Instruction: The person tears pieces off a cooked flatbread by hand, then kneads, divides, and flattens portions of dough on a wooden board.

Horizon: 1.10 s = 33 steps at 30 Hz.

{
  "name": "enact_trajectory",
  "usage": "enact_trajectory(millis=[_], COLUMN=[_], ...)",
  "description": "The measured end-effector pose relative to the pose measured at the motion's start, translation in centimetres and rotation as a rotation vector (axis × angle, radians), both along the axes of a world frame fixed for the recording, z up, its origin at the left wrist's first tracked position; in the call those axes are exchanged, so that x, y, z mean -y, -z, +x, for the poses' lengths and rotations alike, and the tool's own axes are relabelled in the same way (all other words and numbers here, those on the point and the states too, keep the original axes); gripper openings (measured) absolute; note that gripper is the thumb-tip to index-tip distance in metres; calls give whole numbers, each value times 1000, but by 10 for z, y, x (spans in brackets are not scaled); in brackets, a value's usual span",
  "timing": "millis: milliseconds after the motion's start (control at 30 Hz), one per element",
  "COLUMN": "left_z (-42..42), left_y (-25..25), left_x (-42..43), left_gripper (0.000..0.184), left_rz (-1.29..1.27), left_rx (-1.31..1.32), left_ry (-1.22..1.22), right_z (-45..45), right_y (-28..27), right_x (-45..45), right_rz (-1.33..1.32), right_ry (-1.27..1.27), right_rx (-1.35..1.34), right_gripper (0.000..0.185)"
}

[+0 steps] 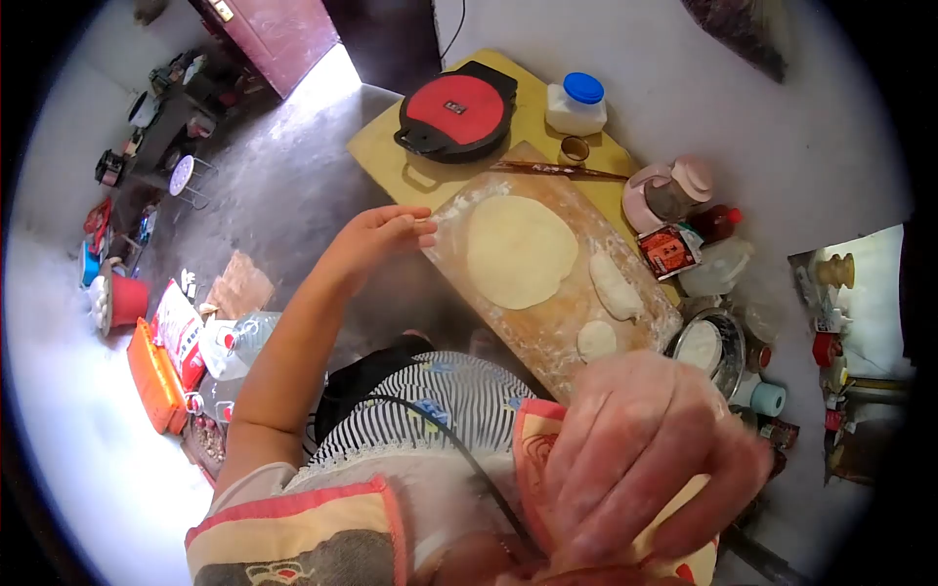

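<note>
A flat round sheet of dough lies on a floured wooden board. To its right rest a longer piece of dough and a small round dough piece. My left hand is at the board's left edge, its fingers loosely bent, with nothing visible in them. Close to the camera, my right hand is raised in front of my chest. Its fingers are curled inward, and whatever they hold, if anything, is hidden. It covers the near right end of the board.
On the yellow table stand a red and black electric griddle, a blue-lidded jar, a small cup and a dark stick. A pink jug, a spice packet and a metal bowl sit at the right.
</note>
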<state>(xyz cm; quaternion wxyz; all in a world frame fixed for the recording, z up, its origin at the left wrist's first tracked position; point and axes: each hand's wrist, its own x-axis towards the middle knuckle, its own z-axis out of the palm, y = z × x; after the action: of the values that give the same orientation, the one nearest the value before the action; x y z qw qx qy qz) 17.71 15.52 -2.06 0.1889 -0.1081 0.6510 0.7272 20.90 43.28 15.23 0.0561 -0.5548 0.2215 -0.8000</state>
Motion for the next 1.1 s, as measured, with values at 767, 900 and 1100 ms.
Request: enact_trajectory(millis=[767,900,1100], left_z=[-130,-124,-99], left_y=[159,187,188], left_x=[-4,-37,-105], left_gripper=[38,37,40], left_rz=[-587,-505,-480], left_rx=[-231,-210,-102], left_ry=[1063,1208,1315], right_z=[136,169,149], right_y=[424,420,412], right_x=[-39,-47,-72], right_rz=[1092,1593,1818], right_ry=[1363,1691,1691], right_rx=[1669,1302,1276], right_gripper=[17,27,46])
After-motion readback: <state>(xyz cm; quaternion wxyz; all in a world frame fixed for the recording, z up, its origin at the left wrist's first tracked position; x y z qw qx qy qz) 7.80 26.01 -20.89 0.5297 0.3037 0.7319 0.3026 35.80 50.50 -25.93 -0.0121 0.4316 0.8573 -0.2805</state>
